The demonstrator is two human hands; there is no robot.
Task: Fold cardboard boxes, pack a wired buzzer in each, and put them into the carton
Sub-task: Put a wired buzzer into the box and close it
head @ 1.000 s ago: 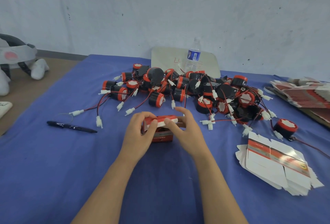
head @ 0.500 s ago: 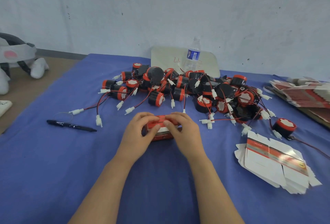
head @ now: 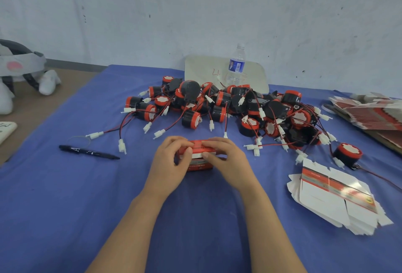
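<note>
A small red and white cardboard box (head: 199,161) stands on the blue cloth in the middle of the table. My left hand (head: 171,161) grips its left end, thumb on the top flap. My right hand (head: 228,159) grips its right side, with fingers curled over the lid and thumb pressing the white flap edge. Behind the box lies a heap of black and red wired buzzers (head: 228,107) with white plugs. One lone buzzer (head: 348,155) sits to the right. A stack of flat unfolded boxes (head: 335,198) lies at the right front. What is inside the box is hidden.
A black pen (head: 89,152) lies left of my hands. A water bottle (head: 236,66) stands before a white board at the back. More flat box blanks (head: 369,111) are piled at the far right edge. A white headset (head: 19,70) lies on the brown surface at left.
The box's white flap has been folded down under my fingers, and both hands have closed in over the lid. The box stays in the same spot.
</note>
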